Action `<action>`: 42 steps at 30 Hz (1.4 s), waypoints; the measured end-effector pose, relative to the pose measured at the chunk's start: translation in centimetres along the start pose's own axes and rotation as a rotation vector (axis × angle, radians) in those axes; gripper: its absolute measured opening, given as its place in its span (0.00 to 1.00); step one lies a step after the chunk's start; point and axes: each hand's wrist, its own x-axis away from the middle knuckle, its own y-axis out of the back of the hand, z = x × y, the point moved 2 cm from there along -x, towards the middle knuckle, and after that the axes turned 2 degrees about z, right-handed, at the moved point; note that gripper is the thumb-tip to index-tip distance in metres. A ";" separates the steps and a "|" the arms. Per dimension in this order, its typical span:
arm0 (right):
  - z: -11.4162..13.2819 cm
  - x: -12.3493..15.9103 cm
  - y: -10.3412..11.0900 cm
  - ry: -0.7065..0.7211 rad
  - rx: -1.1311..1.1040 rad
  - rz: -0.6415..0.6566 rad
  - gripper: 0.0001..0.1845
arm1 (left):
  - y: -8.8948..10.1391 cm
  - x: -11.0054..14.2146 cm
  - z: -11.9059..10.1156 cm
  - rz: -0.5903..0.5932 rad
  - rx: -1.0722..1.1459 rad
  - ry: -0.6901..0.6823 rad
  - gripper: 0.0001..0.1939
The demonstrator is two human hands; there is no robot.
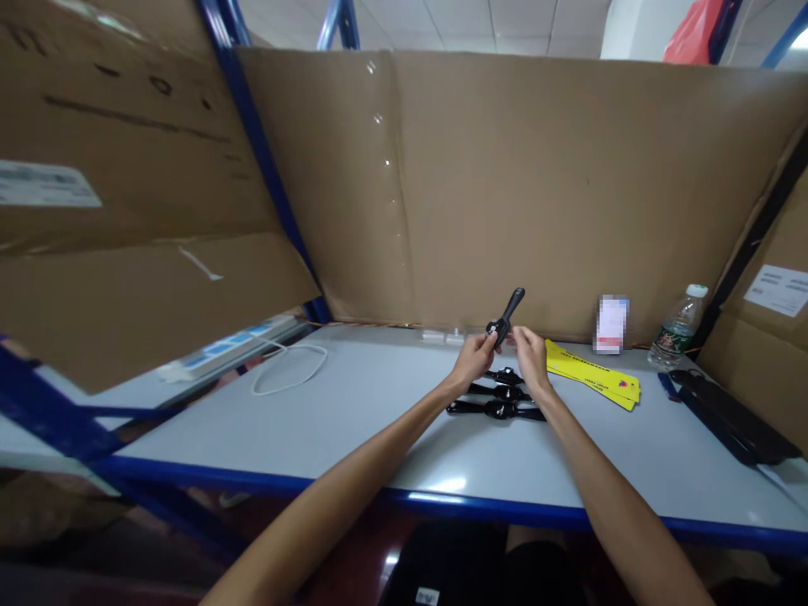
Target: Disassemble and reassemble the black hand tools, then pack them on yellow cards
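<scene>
A black spokeshave point(516, 301) is tilted up off the table, one handle pointing up and to the right. My left hand point(475, 358) is closed around its middle, thumb on the body. Close by on the right, my right hand point(530, 349) has its fingertips pinched together beside the body; what they hold, if anything, is too small to make out. Below my hands, three more black spokeshaves lie in a row on the table, the nearest spokeshave point(500, 410) closest to the front edge. My right hand and wrist partly cover their right ends.
Yellow printed cards point(593, 374) lie right of my hands. Behind them stand a phone point(610, 324) with a blurred screen and a water bottle point(678, 328). A black case point(732, 412) lies far right. A white cable point(290, 370) curls at left. Cardboard point(536, 194) walls the back.
</scene>
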 end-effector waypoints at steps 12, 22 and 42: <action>1.0 0.9 1.2 0.308 0.568 -0.050 0.09 | 1.4 0.4 1.6 -0.135 -0.391 -0.212 0.24; -0.4 -0.4 8.3 0.238 0.513 -0.170 0.07 | 5.9 1.5 -0.4 -0.227 -0.758 -0.273 0.23; 0.0 0.4 7.2 0.505 0.869 -0.039 0.13 | 9.6 0.8 -0.7 -0.205 -1.066 -0.363 0.22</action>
